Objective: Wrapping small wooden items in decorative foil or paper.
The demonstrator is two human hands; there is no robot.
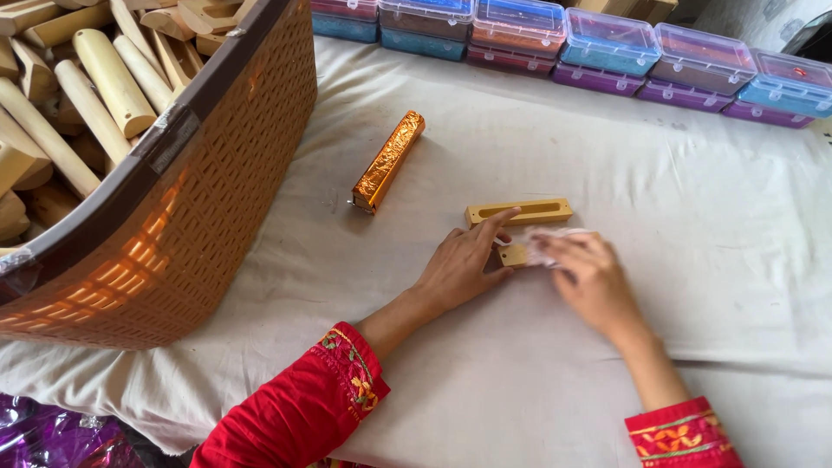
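My left hand (pixel 462 264) rests on the white cloth, its fingers pressed against a small wooden piece (pixel 514 255) and its forefinger reaching to a slotted wooden block (pixel 518 212) just behind. My right hand (pixel 588 282) holds a small white cloth or tissue (pixel 548 243) against the same small piece. A long block wrapped in orange foil (pixel 387 161) lies apart, up and to the left of my hands.
A large brown woven basket (pixel 217 199) full of pale wooden pieces (pixel 95 87) stands at the left. A row of coloured plastic boxes with clear lids (pixel 607 52) lines the far edge. A white cloth (pixel 693 217) covers the table.
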